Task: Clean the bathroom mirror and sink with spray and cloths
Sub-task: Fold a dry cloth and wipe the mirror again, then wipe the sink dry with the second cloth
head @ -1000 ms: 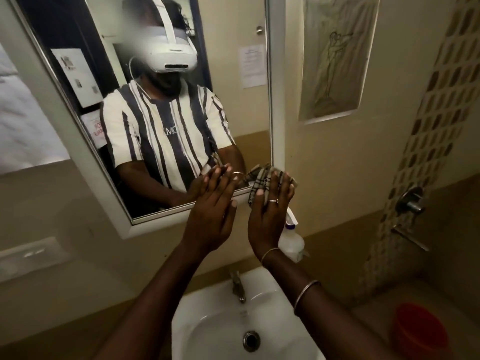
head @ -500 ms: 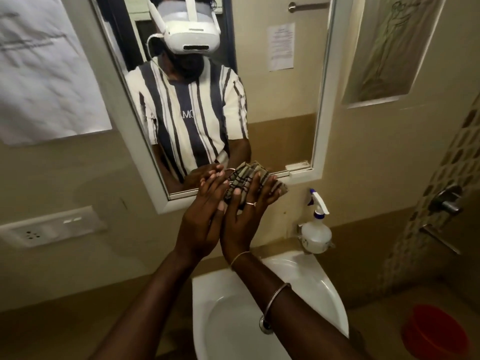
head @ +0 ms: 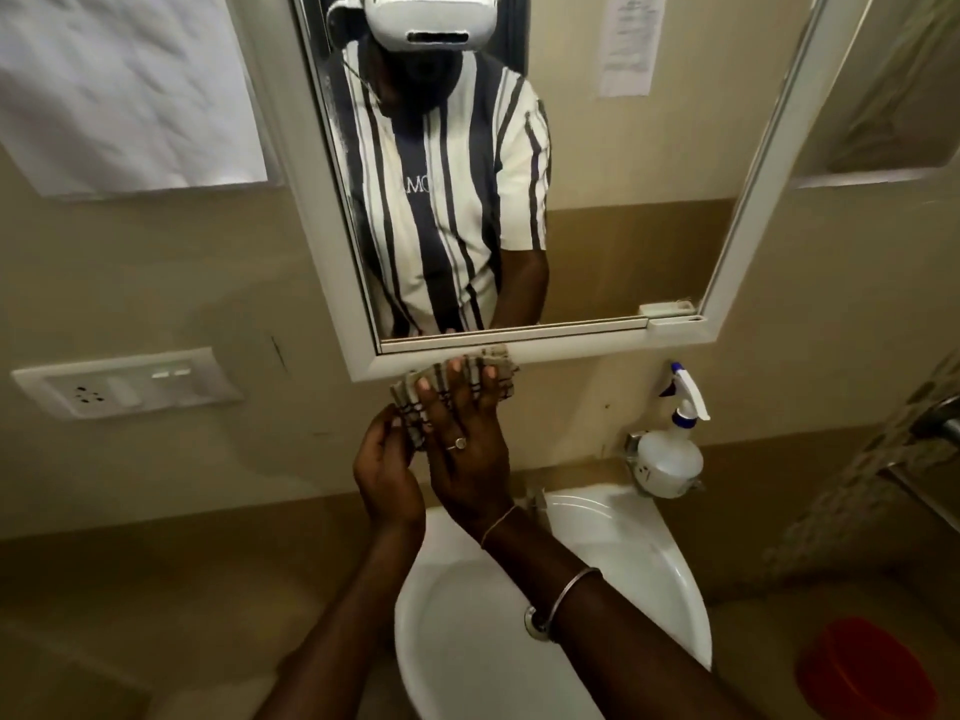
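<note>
A checked cloth [head: 410, 394] is pressed against the lower white frame of the mirror [head: 613, 241] by my right hand [head: 467, 449], fingers spread flat over it. My left hand [head: 387, 467] is beside it on the left, fingers curled at the cloth's lower left edge. A clear spray bottle [head: 670, 454] with a white and blue trigger stands on the back right corner of the white sink [head: 649, 553]. My right forearm crosses over the basin and partly hides the drain and the tap.
A white switch and socket plate [head: 124, 381] is on the wall at the left. A sheet of paper [head: 119, 85] hangs above it. A red bucket [head: 867, 672] sits on the floor at the lower right. Shower fittings [head: 940, 423] project from the tiled right wall.
Both hands and the cloth have slid from the mirror's lower right corner leftward and down onto the bottom frame. The view has tilted and shifted, bringing more of the sink and left wall in.
</note>
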Demonstrator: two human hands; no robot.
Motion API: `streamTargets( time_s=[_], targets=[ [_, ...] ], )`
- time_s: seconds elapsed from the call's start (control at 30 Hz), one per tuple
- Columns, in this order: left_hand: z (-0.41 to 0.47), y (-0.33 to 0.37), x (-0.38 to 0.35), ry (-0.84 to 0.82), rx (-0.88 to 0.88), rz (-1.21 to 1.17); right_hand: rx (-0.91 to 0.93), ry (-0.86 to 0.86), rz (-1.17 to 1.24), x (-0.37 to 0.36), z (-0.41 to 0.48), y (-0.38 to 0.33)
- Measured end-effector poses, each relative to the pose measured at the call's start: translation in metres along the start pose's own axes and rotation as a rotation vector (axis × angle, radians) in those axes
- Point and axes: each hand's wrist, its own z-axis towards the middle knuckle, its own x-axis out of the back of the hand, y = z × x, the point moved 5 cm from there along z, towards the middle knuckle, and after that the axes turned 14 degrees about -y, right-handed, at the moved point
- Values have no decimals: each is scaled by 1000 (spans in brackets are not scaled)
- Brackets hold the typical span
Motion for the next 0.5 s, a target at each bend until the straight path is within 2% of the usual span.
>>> streamTargets(
  time_s=[0.1,0.17,0.23,0.33,0.5],
  targets=[
    [7,-10,-6,-109,213,-467,92,-78,-39,-11,-3,0],
    [7,-12,-8,-167,304,-629,112,-122,-53,-18,-7,3],
    [6,-18,-10,-232,351,-687,87,-184,-56,-26,-17,13],
    [-2,-42,-23,-339,452,-696,-102,-299,-56,-34,-40,40],
    [-26,-100,-65,-381,709,-690,-306,-405,-182,-21,-95,76]
  ],
)
